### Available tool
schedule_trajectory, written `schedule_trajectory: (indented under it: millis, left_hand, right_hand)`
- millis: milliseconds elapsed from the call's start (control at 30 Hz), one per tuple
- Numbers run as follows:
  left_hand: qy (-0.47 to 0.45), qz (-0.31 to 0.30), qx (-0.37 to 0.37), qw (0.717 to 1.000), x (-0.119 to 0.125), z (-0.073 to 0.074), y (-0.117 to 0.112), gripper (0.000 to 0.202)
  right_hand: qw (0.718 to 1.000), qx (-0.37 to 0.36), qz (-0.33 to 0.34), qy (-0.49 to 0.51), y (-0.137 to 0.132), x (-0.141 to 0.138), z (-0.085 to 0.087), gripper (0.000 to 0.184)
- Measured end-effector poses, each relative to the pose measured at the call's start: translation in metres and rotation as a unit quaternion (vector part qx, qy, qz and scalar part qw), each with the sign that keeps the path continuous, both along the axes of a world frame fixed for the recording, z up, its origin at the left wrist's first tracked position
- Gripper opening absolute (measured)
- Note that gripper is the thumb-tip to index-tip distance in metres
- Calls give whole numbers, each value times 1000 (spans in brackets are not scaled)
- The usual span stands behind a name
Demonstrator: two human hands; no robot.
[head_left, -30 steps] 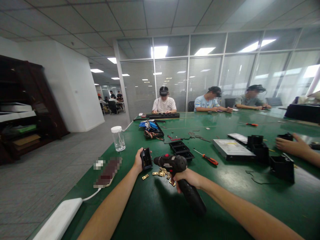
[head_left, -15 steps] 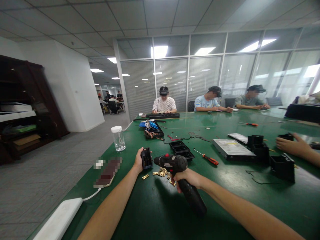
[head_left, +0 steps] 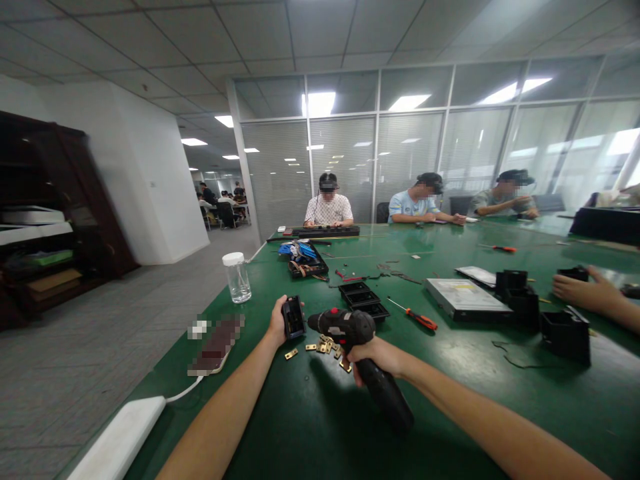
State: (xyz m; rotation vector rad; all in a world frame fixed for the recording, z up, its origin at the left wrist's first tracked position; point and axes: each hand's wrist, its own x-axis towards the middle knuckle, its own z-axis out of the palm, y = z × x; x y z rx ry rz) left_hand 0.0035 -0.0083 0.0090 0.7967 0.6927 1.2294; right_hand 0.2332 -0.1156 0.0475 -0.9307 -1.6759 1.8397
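My left hand (head_left: 279,323) is closed around the side of a small black plastic box (head_left: 294,318), whose open face is turned up toward me. Wrapped round the grip of a black cordless drill (head_left: 345,325) is my right hand (head_left: 373,355). The drill's nose points left at the box; whether its tip touches the box I cannot tell. Several small brass plates with holes (head_left: 325,345) lie in a loose pile on the table below the drill. Just behind the drill sit black open trays (head_left: 363,298).
On the green table (head_left: 440,387) are an orange screwdriver (head_left: 421,319), a silver drive (head_left: 467,298), black housings (head_left: 565,333) and a clear jar (head_left: 236,278). At left lie a phone (head_left: 219,343) and a white power strip (head_left: 120,437). A co-worker's hand (head_left: 580,290) reaches in from the right.
My hands, the box and the drill look unmoved. Across the table, the person at far right has raised a hand.
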Motion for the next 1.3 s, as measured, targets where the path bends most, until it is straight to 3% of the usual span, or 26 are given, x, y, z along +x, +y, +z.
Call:
schedule_trajectory:
  millis: [333, 733, 1300]
  left_hand:
    - [-13, 28, -9, 999, 2, 2, -2, 42]
    - [-13, 15, -33, 999, 2, 3, -3, 45]
    - [-7, 6, 17, 1000, -1, -1, 1, 44]
  right_hand:
    - [1000, 4, 2, 6, 2, 2, -4, 19]
    - [1000, -7, -13, -3, 1, 0, -4, 17]
    - [1000, 4, 3, 1, 1, 1, -2, 17]
